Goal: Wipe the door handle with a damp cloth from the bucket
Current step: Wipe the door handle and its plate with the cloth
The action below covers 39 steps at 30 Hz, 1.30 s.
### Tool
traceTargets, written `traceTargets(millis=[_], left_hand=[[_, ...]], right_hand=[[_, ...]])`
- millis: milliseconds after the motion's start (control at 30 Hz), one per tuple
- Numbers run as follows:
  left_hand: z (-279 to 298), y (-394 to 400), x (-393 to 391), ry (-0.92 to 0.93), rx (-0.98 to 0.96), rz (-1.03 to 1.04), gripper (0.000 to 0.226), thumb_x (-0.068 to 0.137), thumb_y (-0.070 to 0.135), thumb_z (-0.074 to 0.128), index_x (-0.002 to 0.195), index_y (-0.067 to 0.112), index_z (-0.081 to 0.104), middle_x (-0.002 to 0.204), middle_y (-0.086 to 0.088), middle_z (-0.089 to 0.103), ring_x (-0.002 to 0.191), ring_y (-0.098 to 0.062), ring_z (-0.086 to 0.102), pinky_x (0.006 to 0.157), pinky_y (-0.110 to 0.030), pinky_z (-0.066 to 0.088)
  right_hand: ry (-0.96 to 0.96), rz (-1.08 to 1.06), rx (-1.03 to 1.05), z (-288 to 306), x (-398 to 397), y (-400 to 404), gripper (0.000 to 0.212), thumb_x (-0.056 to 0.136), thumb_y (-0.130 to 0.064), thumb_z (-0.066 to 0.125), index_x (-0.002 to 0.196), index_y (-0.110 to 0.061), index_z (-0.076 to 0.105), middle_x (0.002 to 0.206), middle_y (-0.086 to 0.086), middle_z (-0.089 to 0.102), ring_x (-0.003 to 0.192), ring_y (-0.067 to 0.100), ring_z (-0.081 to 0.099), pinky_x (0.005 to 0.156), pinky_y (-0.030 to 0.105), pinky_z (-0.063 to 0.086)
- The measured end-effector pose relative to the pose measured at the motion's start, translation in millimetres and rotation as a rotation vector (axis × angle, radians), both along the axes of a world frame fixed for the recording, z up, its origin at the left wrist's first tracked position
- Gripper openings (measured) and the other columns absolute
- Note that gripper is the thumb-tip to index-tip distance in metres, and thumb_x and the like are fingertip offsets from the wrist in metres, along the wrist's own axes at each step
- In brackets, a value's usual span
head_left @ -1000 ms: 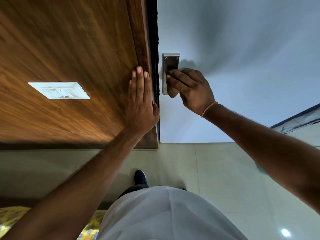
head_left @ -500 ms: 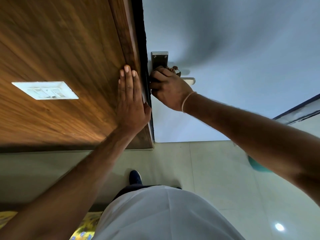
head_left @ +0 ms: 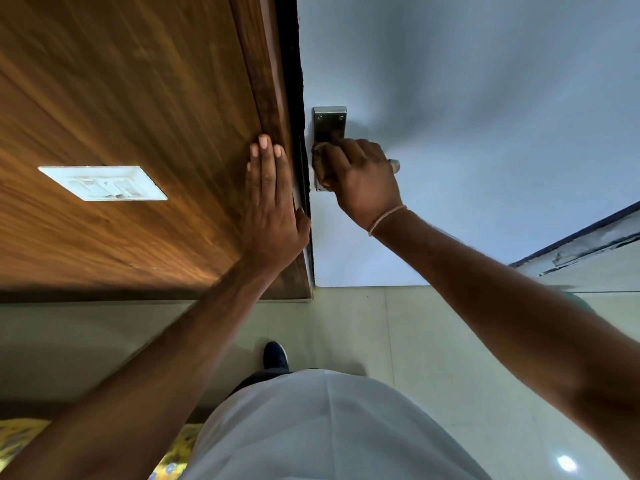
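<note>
- the brushed metal door handle plate (head_left: pixel 329 128), a tall rectangle with a small screw in each upper corner, sits on the pale blue-grey door (head_left: pixel 467 98) right beside the door's dark edge.
- only the upper part of the plate shows clearly; its lower part is covered by the right hand (head_left: pixel 363 178), and a sliver of the bottom corner shows under the fingers.
- the rounded silver tip of the lever (head_left: pixel 394 164) sticks out past the knuckles on the far side of the hand (the rest of the lever is hidden).
- the right hand is curled closed, fingers bunched around a crumpled brownish cloth (head_left: pixel 320 161) that is pressed against the plate; only a small wad of the cloth shows at the fingertips, and whether it is damp cannot be told.
- a thin light-coloured band (head_left: pixel 386 220) circles the right wrist.
- the left hand (head_left: pixel 272 209) lies flat and fully spread on the brown wood-grain wall panel (head_left: pixel 121 116) just beside the frame, fingers straight and together, holding nothing; its thumb touches the door's edge.
- a white rectangular switch plate (head_left: pixel 104 183) is set into the panel, well apart from the left hand.
- below, a dark blue shoe (head_left: pixel 275 355) stands on the pale tiled floor (head_left: pixel 415 341), and a white garment (head_left: pixel 329 427) fills the bottom middle of the view.
</note>
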<state>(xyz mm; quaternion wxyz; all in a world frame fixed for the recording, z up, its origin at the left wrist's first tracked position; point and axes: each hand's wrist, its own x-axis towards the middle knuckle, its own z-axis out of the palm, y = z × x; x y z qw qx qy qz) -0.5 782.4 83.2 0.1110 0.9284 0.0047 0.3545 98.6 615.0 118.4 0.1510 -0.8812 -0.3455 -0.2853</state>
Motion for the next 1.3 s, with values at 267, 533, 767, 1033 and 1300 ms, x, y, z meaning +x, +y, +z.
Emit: traceTargets(millis=[267, 533, 767, 1033, 1300], left_hand=[[0, 2, -1, 0.013, 0.01, -0.007, 0.101, 0.087, 0.01, 0.082, 0.166, -0.011, 0.024, 0.175, -0.033, 0.022, 0.166, -0.048, 0.019, 0.135, -0.058, 0.024], [1, -1, -1, 0.025, 0.002, 0.002, 0.104, 0.085, 0.011, 0.083, 0.167, -0.01, 0.021, 0.175, -0.033, 0.021, 0.166, -0.048, 0.018, 0.134, -0.059, 0.024], [-2, -1, 0, 0.017, 0.002, 0.003, 0.109, 0.082, 0.01, 0.086, 0.167, -0.01, 0.02, 0.174, -0.034, 0.021, 0.165, -0.05, 0.019, 0.133, -0.061, 0.026], [2, -3, -2, 0.038, 0.031, 0.023, 0.107, 0.08, 0.009, 0.079, 0.168, -0.008, 0.019, 0.176, -0.032, 0.02, 0.166, -0.048, 0.017, 0.136, -0.058, 0.022], [3, -3, -2, 0.015, 0.06, 0.041, 0.099, 0.087, 0.01, 0.077, 0.167, -0.009, 0.021, 0.175, -0.031, 0.023, 0.166, -0.047, 0.02, 0.136, -0.056, 0.023]], right_hand=[[-0.148, 0.118, -0.016, -6, 9, -8, 0.027, 0.095, -0.011, 0.077, 0.122, -0.011, 0.079, 0.118, 0.011, 0.078, 0.102, 0.036, 0.074, 0.082, 0.041, 0.06], [0.141, -0.043, -0.064, 13, 12, -18, 0.035, 0.082, -0.017, 0.079, 0.114, -0.006, 0.068, 0.099, 0.015, 0.075, 0.087, 0.042, 0.068, 0.078, 0.044, 0.055], [0.179, -0.142, -0.081, 15, -4, -1, 0.038, 0.083, -0.016, 0.077, 0.118, -0.004, 0.066, 0.105, 0.017, 0.075, 0.095, 0.042, 0.069, 0.088, 0.046, 0.054], [0.226, -0.065, -0.214, 25, 19, -55, 0.021, 0.096, -0.031, 0.068, 0.111, -0.015, 0.066, 0.108, 0.013, 0.074, 0.098, 0.041, 0.067, 0.088, 0.044, 0.048], [0.31, -0.12, -0.234, 25, 4, -16, 0.042, 0.1, -0.035, 0.063, 0.13, -0.007, 0.061, 0.124, 0.019, 0.072, 0.112, 0.044, 0.066, 0.099, 0.05, 0.047]])
